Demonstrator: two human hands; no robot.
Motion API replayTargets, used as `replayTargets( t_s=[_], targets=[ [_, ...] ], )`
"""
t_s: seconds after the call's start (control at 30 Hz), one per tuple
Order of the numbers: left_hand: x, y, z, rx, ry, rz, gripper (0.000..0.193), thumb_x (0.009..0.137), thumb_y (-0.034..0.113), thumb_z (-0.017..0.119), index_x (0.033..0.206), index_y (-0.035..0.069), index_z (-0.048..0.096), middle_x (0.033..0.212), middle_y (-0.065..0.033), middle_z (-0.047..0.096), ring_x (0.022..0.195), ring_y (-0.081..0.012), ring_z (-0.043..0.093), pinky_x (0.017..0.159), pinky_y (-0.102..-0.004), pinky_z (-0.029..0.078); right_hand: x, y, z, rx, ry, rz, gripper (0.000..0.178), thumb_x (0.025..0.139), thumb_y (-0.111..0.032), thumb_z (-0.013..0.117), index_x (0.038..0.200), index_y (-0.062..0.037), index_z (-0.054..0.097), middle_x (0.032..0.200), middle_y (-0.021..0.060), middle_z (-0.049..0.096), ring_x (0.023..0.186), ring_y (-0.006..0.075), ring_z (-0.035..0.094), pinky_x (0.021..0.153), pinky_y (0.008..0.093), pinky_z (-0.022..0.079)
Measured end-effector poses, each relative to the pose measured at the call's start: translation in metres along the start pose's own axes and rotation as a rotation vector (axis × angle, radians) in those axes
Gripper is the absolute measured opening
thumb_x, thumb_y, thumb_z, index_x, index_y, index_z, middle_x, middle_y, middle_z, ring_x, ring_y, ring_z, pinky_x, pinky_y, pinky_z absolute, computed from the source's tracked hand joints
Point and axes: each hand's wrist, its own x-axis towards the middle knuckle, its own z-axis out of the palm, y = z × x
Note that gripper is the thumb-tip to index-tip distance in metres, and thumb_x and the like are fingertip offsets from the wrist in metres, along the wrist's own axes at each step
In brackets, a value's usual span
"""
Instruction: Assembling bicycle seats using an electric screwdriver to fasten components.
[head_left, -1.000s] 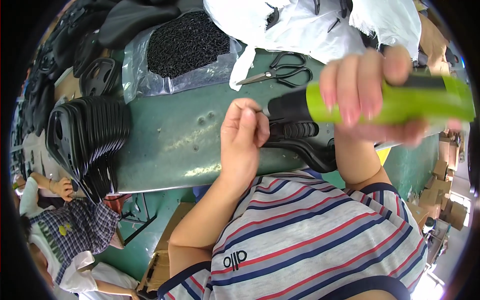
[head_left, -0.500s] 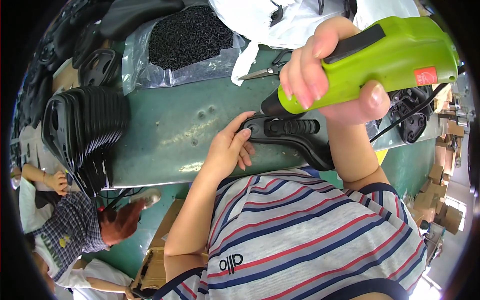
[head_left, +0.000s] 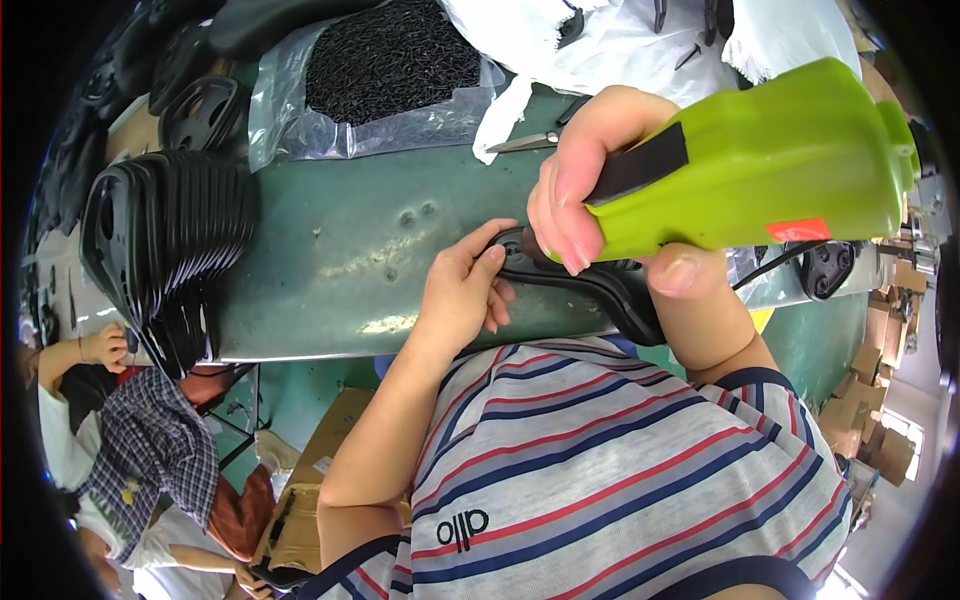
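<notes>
My right hand [head_left: 620, 190] is wrapped round a bright green electric screwdriver [head_left: 770, 165] with a black trigger strip. Its dark nose points down-left at the rounded end of a black curved plastic part [head_left: 590, 285], which lies on the green table. The tip itself is hidden behind my fingers. My left hand [head_left: 465, 285] grips that same end of the part, thumb and forefinger closed at its rim. The green tool covers much of the part's upper side.
A clear bag of black screws [head_left: 390, 65] lies at the far side, with scissors [head_left: 525, 142] and a white sack [head_left: 600, 50] beside it. Stacked black plastic parts [head_left: 170, 240] stand at left. Another person's hand [head_left: 105, 347] is beyond them. A cable [head_left: 790, 260] hangs at right.
The green screwdriver has come down and left, its nose now over the end of the black part. My left hand stays on the part. The person at left has shifted.
</notes>
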Motion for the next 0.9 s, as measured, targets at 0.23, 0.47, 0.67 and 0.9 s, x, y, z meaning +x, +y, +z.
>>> replayTargets(
  t_s=[0.23, 0.47, 0.67, 0.9],
  targets=[
    [0.000, -0.005, 0.000, -0.041, -0.016, 0.095, 0.032, 0.093, 0.011, 0.038, 0.122, 0.005, 0.051, 0.060, -0.0037, 0.053, 0.040, -0.0084, 0.049, 0.035, -0.0203, 0.039, 0.010, 0.003, 0.000, 0.000, -0.301, 0.080, 0.053, 0.066, -0.030, 0.077, 0.096, 0.0024, 0.048, 0.070, 0.0072, 0.054, 0.061, 0.0170, 0.054, 0.059, 0.0286, 0.045],
    [-0.001, -0.002, 0.002, -0.161, 0.000, -0.004, 0.032, 0.092, 0.009, 0.040, 0.122, 0.005, 0.051, 0.061, -0.0035, 0.053, 0.039, -0.0087, 0.048, 0.034, -0.0197, 0.038, 0.005, 0.031, 0.008, 0.058, -0.067, 0.081, 0.052, 0.064, -0.031, 0.079, 0.092, 0.0019, 0.048, 0.069, 0.0051, 0.054, 0.060, 0.0134, 0.054, 0.055, 0.0242, 0.045],
    [0.000, -0.003, -0.004, -0.161, -0.026, 0.028, 0.030, 0.091, 0.009, 0.044, 0.118, 0.004, 0.053, 0.061, -0.0030, 0.053, 0.041, -0.0086, 0.049, 0.036, -0.0197, 0.039, 0.008, 0.039, 0.017, -0.006, -0.003, 0.086, 0.055, 0.065, -0.031, 0.078, 0.095, 0.0029, 0.045, 0.069, 0.0051, 0.054, 0.060, 0.0120, 0.053, 0.054, 0.0232, 0.044],
    [0.003, -0.008, -0.010, 0.526, -0.017, 0.222, 0.052, 0.066, 0.020, 0.073, 0.113, 0.009, 0.056, 0.064, -0.0097, 0.059, 0.057, -0.0231, 0.059, 0.057, -0.0342, 0.046, 0.009, 0.031, 0.025, -0.083, 0.113, 0.025, 0.049, 0.071, -0.029, 0.073, 0.095, 0.0023, 0.045, 0.069, 0.0069, 0.053, 0.059, 0.0122, 0.052, 0.053, 0.0226, 0.044]
  ],
)
